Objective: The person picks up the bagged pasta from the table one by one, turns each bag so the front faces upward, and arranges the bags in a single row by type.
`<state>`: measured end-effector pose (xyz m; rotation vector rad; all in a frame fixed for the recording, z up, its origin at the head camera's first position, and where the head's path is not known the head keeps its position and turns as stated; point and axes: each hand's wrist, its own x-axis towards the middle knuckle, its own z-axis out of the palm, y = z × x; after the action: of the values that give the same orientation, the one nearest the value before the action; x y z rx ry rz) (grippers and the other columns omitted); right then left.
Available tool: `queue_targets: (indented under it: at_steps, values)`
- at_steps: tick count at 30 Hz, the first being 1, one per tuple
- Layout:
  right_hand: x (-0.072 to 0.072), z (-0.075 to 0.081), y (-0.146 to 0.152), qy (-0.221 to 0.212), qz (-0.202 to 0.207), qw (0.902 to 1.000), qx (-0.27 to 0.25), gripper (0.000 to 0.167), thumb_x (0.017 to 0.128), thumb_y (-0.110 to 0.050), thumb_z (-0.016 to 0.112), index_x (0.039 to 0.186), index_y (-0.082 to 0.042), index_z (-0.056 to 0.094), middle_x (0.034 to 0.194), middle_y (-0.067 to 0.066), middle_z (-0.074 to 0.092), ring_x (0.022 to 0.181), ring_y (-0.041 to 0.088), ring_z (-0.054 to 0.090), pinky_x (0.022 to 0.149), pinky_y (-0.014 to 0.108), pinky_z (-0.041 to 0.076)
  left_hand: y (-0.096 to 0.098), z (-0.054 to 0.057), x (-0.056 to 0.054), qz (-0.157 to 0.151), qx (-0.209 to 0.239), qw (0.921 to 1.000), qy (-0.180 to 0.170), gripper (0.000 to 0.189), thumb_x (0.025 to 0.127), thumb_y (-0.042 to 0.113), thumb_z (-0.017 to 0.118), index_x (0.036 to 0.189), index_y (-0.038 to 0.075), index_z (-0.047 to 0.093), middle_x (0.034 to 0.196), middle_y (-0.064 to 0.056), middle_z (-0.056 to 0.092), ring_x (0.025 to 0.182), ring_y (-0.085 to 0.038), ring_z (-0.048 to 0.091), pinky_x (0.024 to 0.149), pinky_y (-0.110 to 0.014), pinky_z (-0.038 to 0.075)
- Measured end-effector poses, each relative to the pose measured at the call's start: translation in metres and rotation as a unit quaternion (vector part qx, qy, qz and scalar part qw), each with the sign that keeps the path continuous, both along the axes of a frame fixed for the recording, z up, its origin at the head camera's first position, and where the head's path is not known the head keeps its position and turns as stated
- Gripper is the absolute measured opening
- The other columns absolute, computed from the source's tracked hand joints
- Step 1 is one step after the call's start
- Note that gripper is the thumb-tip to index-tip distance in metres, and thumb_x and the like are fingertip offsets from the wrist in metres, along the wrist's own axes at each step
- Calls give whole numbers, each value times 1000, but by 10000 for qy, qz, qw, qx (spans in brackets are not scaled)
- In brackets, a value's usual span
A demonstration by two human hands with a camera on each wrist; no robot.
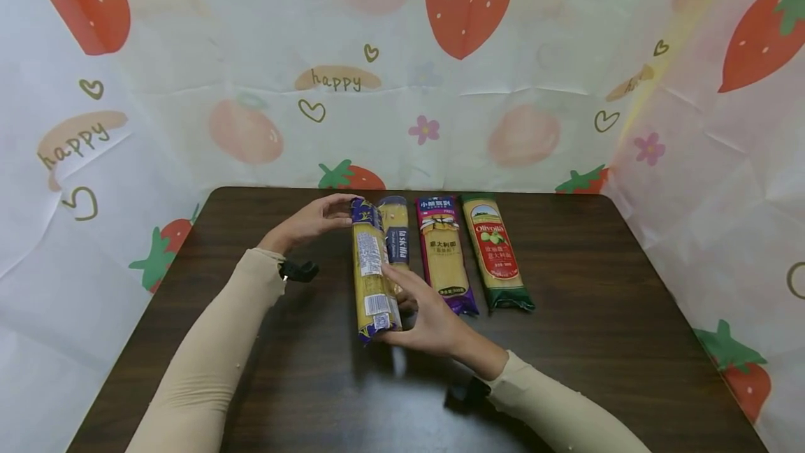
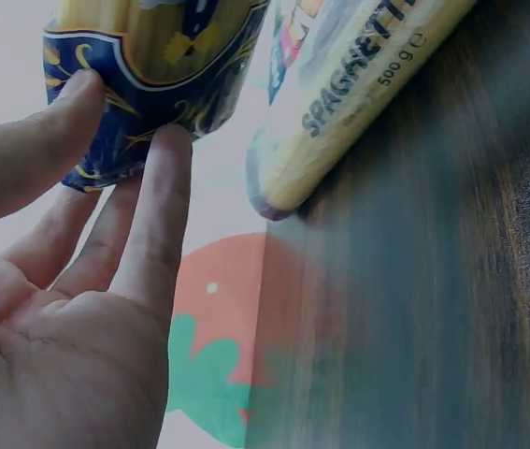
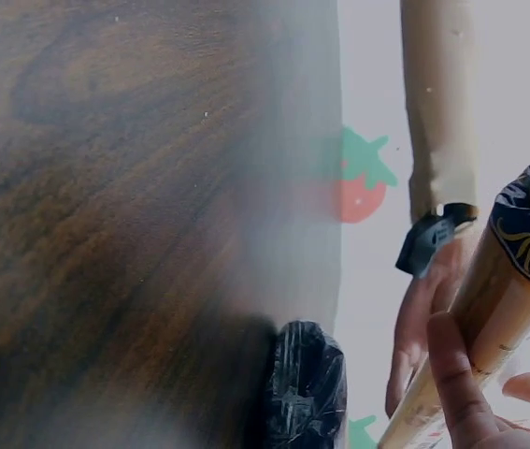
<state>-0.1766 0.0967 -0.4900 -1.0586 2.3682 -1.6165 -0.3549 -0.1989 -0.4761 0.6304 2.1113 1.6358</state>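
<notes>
A yellow spaghetti pack with dark blue ends is held up over the table, its barcode and printed text facing the head camera. My left hand pinches its far end; the left wrist view shows thumb and fingertips on the blue wrapper. At the near end, my right hand grips the pack from the right, with fingers around it in the right wrist view. Partly hidden behind it lies another pasta pack with a blue label. "SPAGHETTI 500 g" is printed on a pack in the left wrist view.
To the right lie a pink and purple pasta pack and a green-ended pack with a red label, side by side. The dark wooden table meets a strawberry-print cloth at the back and sides.
</notes>
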Motion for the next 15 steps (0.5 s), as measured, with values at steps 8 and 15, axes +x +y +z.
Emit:
queue_targets:
  at_steps: [8, 15]
  values:
    - [1, -1, -1, -458, 95, 9969, -636, 112, 82, 2, 92, 172, -13, 27, 169, 16, 32, 112, 26, 71, 98, 37, 61, 3, -4, 2, 176, 329, 9992, -162, 66, 111, 2, 58, 168, -1, 26, 165, -30, 39, 152, -46, 41, 123, -60, 37]
    - [2, 1, -4, -775, 180, 9882, -1311, 112, 83, 9, 87, 173, -15, 24, 163, 19, 33, 117, 27, 69, 104, 39, 58, 10, -7, 1, 307, 459, 9985, 4, 62, 110, -1, 57, 166, -3, 31, 161, -31, 43, 150, -46, 42, 122, -62, 38]
